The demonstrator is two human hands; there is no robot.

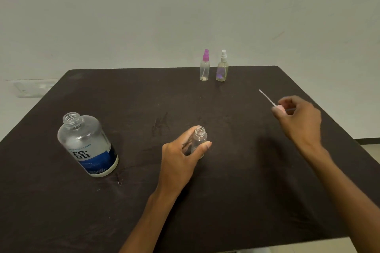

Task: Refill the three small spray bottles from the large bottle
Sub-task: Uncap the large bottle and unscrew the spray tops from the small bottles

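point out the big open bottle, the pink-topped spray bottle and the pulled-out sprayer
large bottle [93, 151]: head view, on its label.
pink-topped spray bottle [204, 70]: head view, clear body.
sprayer [280, 107]: head view, pink cap.

there is one view only, from a wide-angle camera worn on the person's head. it looks forward and steeply down over a dark table [236, 201], whose near edge runs out of the bottom of the frame and whose far edge crosses the middle. a pale wall [144, 16] fills the upper half. both forearms enter from the lower right, so the camera sits close above the table. straight edges bow toward the frame's sides.
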